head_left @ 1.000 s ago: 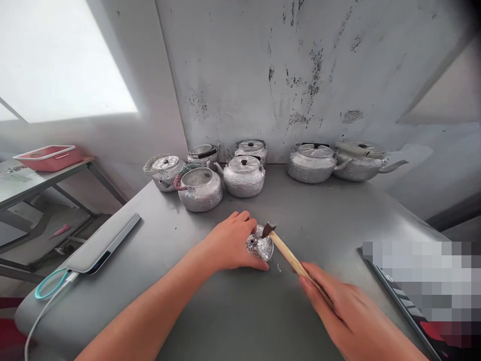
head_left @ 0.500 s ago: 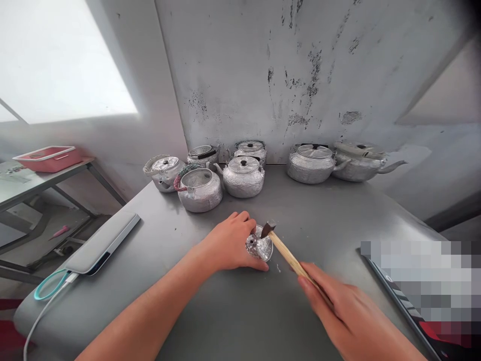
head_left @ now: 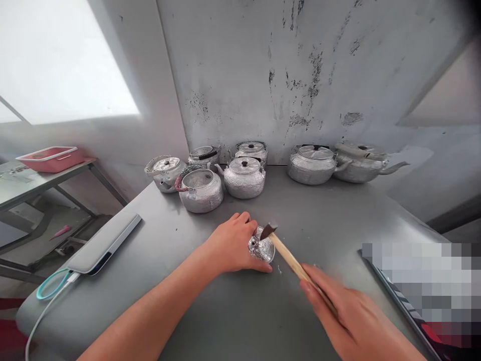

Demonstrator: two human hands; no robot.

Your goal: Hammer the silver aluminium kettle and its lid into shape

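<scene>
My left hand [head_left: 230, 245] is curled around a small dimpled silver lid [head_left: 262, 247] and holds it tilted on edge on the grey table [head_left: 210, 311]. My right hand [head_left: 347, 321] grips the wooden handle of a small hammer [head_left: 289, 257]. The dark hammer head rests against the lid's upper rim. Both hands are near the middle of the table, the left one behind and to the left of the right.
Several hammered silver kettles [head_left: 243, 177] stand in a row by the stained back wall. A flat grey device [head_left: 103, 243] with a teal cable lies at the left edge. A dark flat object, partly blurred [head_left: 421, 296], lies at the right. A pink tray [head_left: 50, 158] sits on a side table.
The hammer head rose slightly off the lid half a second ago and has come back down onto its rim. My left hand has kept the lid in place.
</scene>
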